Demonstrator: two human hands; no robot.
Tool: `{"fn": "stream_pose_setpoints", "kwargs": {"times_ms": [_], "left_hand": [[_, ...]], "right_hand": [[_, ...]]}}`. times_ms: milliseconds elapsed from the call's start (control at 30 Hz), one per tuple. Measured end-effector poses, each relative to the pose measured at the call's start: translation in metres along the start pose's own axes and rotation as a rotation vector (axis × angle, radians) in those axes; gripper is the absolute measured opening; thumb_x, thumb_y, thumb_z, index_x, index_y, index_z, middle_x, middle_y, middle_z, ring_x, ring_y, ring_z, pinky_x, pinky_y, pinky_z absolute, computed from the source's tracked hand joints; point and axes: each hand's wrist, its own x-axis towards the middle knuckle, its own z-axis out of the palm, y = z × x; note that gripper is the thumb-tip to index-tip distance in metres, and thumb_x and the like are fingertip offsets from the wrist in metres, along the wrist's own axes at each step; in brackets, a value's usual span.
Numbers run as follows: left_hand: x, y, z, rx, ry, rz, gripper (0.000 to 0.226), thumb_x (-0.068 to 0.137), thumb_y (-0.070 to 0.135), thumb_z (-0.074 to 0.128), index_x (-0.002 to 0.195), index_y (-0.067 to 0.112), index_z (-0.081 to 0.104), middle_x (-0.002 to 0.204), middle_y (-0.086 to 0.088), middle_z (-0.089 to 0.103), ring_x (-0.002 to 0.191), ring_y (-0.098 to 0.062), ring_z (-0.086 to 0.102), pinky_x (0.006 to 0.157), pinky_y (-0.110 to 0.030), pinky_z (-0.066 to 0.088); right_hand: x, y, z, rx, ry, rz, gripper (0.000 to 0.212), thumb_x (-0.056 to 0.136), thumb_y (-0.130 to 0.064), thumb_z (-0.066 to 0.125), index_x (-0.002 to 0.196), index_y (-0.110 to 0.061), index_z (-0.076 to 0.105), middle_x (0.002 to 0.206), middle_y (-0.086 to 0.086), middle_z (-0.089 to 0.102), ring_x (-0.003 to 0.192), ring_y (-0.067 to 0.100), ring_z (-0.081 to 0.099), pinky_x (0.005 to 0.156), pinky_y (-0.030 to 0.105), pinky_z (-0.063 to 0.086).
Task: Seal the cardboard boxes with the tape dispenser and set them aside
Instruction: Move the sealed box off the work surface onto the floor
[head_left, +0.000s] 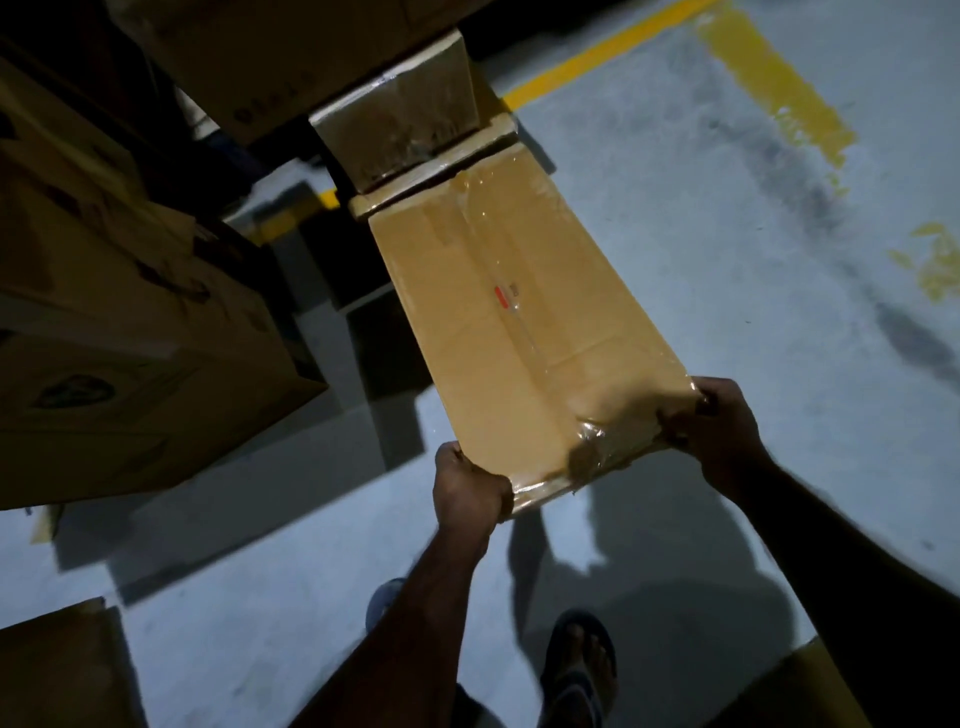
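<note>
A long tan cardboard box (519, 332) is held off the floor in front of me, clear tape running down its top seam and over its near end. My left hand (467, 488) grips its near left corner. My right hand (717, 421) grips its near right corner, fingers curled over the edge. The box's far end reaches a small stack of taped boxes (400, 124); whether it touches them I cannot tell. No tape dispenser is in view.
Large dark cardboard cartons (119, 332) stand stacked at the left, and more boxes (270, 57) at the top. Box corners show at bottom left (57, 670) and bottom right (810, 686). Grey floor with yellow lines (608, 52) lies to the right. My sandalled foot (579, 665) is below.
</note>
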Motion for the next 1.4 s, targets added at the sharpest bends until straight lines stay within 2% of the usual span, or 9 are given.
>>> {"fn": "stream_pose_setpoints", "kwargs": {"times_ms": [167,367,500,633,667,767,1133,1300,1400], "left_hand": [[0.032,-0.002,0.010,0.055,-0.134,0.006,0.053,0.030,-0.004,0.065,0.083,-0.011,0.060,0.069,-0.027,0.064,0.057,-0.046,0.063,0.042,-0.049,0.053],[0.022,0.048,0.007,0.086,-0.288,0.046,0.023,0.062,0.010,0.072,0.062,-0.002,0.053,0.075,-0.023,0.059,0.071,-0.030,0.062,0.054,-0.040,0.049],[0.000,0.074,-0.005,0.134,-0.341,0.047,0.033,0.091,0.015,0.067,0.078,0.028,0.039,0.096,-0.004,0.058,0.098,-0.024,0.056,0.093,-0.042,0.052],[-0.049,0.084,-0.040,0.196,-0.342,0.031,0.030,0.100,0.015,0.058,0.085,0.033,0.040,0.089,0.017,0.043,0.102,-0.018,0.046,0.079,-0.026,0.044],[-0.068,0.088,-0.057,0.183,-0.332,0.042,0.015,0.100,0.017,0.060,0.101,0.030,0.052,0.100,0.016,0.050,0.104,-0.014,0.046,0.082,-0.024,0.041],[-0.130,0.093,-0.110,0.151,-0.325,0.065,0.055,0.099,0.026,0.064,0.149,0.013,0.045,0.143,-0.001,0.053,0.109,-0.009,0.052,0.094,-0.021,0.036],[-0.309,0.046,-0.373,-0.083,0.054,0.051,0.052,0.097,0.033,0.066,0.143,0.012,0.055,0.148,-0.002,0.055,0.134,-0.020,0.052,0.115,-0.037,0.040],[-0.335,-0.029,-0.478,-0.271,0.273,0.046,0.071,0.076,0.057,0.067,0.134,0.017,0.064,0.135,0.003,0.065,0.122,-0.016,0.061,0.109,-0.044,0.048],[-0.379,-0.054,-0.544,-0.363,0.348,0.057,0.067,0.081,0.054,0.069,0.134,0.014,0.063,0.134,0.008,0.063,0.121,-0.012,0.059,0.109,-0.039,0.047]], "right_hand": [[0.021,0.009,0.009,-0.257,0.120,0.022,0.025,0.062,-0.025,0.066,0.077,-0.007,0.058,0.071,0.005,0.060,0.066,0.019,0.052,0.061,0.035,0.041],[0.029,-0.006,0.040,-0.831,-0.012,0.152,0.067,0.093,-0.034,0.060,0.145,-0.001,0.035,0.138,0.026,0.044,0.125,0.044,0.046,0.103,0.045,0.039],[0.003,-0.031,0.054,-0.848,0.053,0.016,0.054,0.090,-0.026,0.061,0.133,0.002,0.045,0.134,0.026,0.048,0.126,0.044,0.044,0.102,0.044,0.039],[-0.053,-0.086,0.066,-0.796,-0.065,0.020,0.047,0.099,-0.029,0.057,0.141,-0.007,0.052,0.143,0.014,0.056,0.133,0.029,0.049,0.108,0.030,0.033],[-0.071,-0.104,0.071,-0.802,-0.090,0.007,0.047,0.100,-0.030,0.056,0.141,-0.008,0.052,0.143,0.013,0.056,0.133,0.027,0.050,0.108,0.029,0.032],[-0.134,-0.160,0.089,-0.837,-0.192,-0.025,0.041,0.102,-0.033,0.049,0.132,-0.008,0.059,0.137,0.013,0.060,0.125,0.030,0.054,0.102,0.031,0.038],[-0.366,-0.330,0.249,-0.834,-0.609,-0.415,0.031,0.100,-0.036,0.053,0.080,-0.013,0.058,0.073,0.000,0.059,0.078,0.026,0.057,0.061,0.031,0.034],[-0.458,-0.355,0.336,-0.879,-0.773,-0.490,0.037,0.100,-0.038,0.056,0.125,-0.012,0.067,0.122,0.007,0.068,0.114,0.028,0.061,0.084,0.025,0.038],[-0.514,-0.362,0.391,-0.898,-0.858,-0.556,0.035,0.100,-0.038,0.057,0.117,-0.011,0.069,0.112,0.009,0.070,0.106,0.028,0.063,0.080,0.028,0.040]]}}
